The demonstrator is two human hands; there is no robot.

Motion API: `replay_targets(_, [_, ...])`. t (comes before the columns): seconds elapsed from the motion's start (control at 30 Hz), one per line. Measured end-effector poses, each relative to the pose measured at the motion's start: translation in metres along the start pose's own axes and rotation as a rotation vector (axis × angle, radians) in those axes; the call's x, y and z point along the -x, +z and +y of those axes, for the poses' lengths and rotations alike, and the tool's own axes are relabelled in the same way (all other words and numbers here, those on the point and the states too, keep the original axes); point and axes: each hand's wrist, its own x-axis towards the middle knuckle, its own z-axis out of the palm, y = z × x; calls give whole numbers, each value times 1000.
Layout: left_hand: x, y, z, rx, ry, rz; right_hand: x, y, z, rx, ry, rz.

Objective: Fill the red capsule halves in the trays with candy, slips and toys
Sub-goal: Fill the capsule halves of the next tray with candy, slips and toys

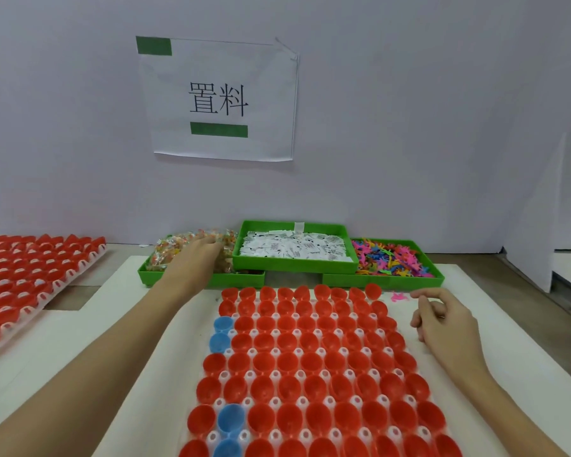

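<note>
Left hand point(198, 255) seemingly grasping candy point(168, 255), right hand point(442, 321) idle.

Packing workstation: partitioned bench, taped wall sign point(217, 100), green parts bins point(295, 263).

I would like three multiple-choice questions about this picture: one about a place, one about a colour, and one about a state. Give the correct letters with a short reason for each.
1. Where is the left hand?
A. on the candy in the left green bin
B. in the bin of paper slips
C. on the wall sign

2. Besides red, which colour of cup stands in the near tray?
A. yellow
B. blue
C. black

3. What is the state of the right hand?
A. gripping a toy
B. pressed flat on the wall
C. loosely curled, holding nothing

Answers: 1 A, its fingers reach into the candy pile. 2 B, blue cups stand along the tray's left side. 3 C, it hangs over the tray's right edge and nothing shows in its grip.
</note>
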Motion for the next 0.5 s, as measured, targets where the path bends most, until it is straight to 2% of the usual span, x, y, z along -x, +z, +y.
replay_targets(0.13, [-1,-2,1,35,-27,67,-1,1,-3,-18,-27,-5])
replay_targets(0.37, [4,-10,3,168,-124,84,4,0,-15,-60,-58,-15])
replay_targets(0.5, [14,-11,3,128,-64,162,6,-3,-20,-74,-55,-4])
